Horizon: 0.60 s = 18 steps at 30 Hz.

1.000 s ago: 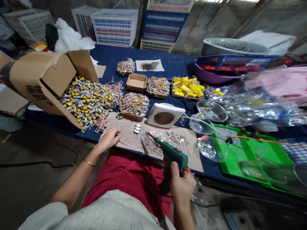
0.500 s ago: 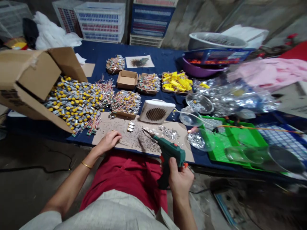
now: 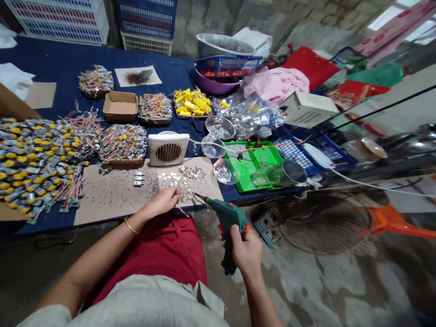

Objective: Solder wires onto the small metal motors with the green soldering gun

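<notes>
My right hand (image 3: 248, 250) is wrapped round the grip of a green soldering gun (image 3: 226, 213) with a long pointed tip and an orange trigger. Its tip points left, over the front edge of a cardboard sheet (image 3: 102, 193). Just left of the tip, my left hand (image 3: 166, 200) is closed with its fingertips pinched. A thin pale strip (image 3: 182, 210) sticks out below those fingers; its kind is unclear. Shiny small metal pieces (image 3: 193, 172) lie scattered on the cardboard. Three small motors (image 3: 138, 179) with yellow ends stand in a column farther left.
Left lies a big heap of yellow-ended motors (image 3: 37, 154). Behind the cardboard stand a dirty white fan box (image 3: 168, 149), boxes of wired motors (image 3: 123, 144) and a box of yellow parts (image 3: 192, 103). A green tray (image 3: 243, 184) is to the right, above a floor fan (image 3: 323, 222).
The view has swung to the right. My left hand has moved right across the cardboard, close to the soldering gun's tip. My right hand still grips the gun.
</notes>
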{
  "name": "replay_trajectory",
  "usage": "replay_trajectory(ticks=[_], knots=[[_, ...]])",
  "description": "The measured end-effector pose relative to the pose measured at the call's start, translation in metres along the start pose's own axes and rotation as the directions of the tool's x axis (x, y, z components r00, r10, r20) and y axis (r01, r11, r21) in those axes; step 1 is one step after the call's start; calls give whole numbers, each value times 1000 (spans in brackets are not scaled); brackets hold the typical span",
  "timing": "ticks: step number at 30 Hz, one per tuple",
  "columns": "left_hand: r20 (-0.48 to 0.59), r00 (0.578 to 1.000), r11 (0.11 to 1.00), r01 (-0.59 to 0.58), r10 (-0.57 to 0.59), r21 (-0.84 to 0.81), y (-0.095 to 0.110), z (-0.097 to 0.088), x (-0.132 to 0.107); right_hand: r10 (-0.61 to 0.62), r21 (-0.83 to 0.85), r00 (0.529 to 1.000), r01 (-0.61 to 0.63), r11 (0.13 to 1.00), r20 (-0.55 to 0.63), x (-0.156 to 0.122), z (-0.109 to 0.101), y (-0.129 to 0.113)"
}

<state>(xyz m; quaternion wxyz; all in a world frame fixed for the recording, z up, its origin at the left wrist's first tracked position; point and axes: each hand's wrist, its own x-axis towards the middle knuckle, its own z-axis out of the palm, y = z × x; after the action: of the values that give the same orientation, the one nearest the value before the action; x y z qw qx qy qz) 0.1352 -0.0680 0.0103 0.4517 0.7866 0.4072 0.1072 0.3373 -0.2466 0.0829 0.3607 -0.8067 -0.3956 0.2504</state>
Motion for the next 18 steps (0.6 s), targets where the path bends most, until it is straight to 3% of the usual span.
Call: replay_trajectory(ticks=[7,18], knots=[[-99,993,991,68,-56,119,9,7,19,-121,-76,991,116,990,-66,23,8,6],[-73,987,961,157,-144,226,8,15,34,-147,-140,989,142,980,-24,21,22,4]])
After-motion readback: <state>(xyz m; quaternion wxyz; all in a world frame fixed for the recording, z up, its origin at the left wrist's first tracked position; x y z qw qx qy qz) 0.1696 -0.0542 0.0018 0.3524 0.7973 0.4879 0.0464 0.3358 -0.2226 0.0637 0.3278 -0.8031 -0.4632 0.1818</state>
